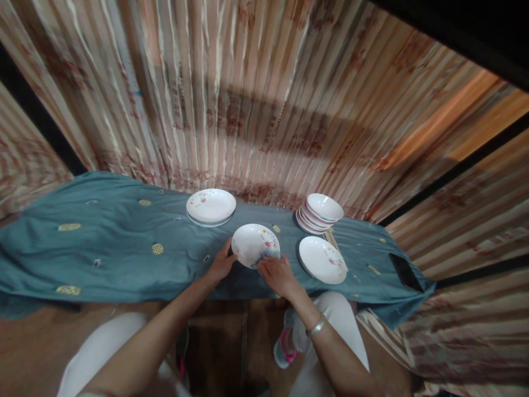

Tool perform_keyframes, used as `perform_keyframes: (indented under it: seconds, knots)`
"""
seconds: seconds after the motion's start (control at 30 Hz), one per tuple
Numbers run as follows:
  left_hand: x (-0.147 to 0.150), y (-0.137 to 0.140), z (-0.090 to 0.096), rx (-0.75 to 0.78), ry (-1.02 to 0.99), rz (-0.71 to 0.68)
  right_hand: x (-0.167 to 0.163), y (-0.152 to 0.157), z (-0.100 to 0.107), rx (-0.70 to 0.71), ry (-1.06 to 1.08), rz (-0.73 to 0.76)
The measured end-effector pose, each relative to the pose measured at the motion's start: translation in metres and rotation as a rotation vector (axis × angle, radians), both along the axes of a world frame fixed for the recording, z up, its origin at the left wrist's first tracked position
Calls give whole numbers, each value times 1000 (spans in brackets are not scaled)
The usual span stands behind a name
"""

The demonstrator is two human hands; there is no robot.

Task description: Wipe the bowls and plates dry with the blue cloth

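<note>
A white plate (248, 242) with a floral print at its right side is tilted up above the cloth-covered table. My left hand (222, 263) is closed on its left rim. A small grey-blue cloth (261, 257) is pressed to the plate's lower right face under the bent fingers of my right hand (278, 274); part of the cloth is hidden by that hand. Behind and to the left lies a stack of flowered plates (211, 205). Right of my right hand is another pile of flowered plates (322, 259).
Several nested white bowls (324, 207) stand at the back right. A dark phone-like slab (405, 272) lies near the right end. The green tablecloth (124, 248) is wrinkled. Striped curtains (256, 110) hang close behind the table, with dark poles at both sides.
</note>
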State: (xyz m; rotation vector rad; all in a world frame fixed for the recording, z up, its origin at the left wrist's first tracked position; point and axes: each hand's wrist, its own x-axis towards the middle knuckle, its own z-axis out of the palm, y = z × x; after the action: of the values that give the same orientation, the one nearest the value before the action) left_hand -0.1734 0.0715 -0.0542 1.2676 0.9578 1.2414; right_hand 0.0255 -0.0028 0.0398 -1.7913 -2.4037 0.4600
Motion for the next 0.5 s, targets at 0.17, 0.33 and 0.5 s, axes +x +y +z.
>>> perform_keyframes:
  seconds: [0.17,0.33,0.5]
  knots:
    - [-1,-1,3,2,-16,-4,7,8,0,44,-43,-47]
    - [-2,-1,4,-20,2,-4,11,15,-5,97,-56,-49]
    - [-2,0,3,-23,7,-2,13,23,-12,112,-99,-76]
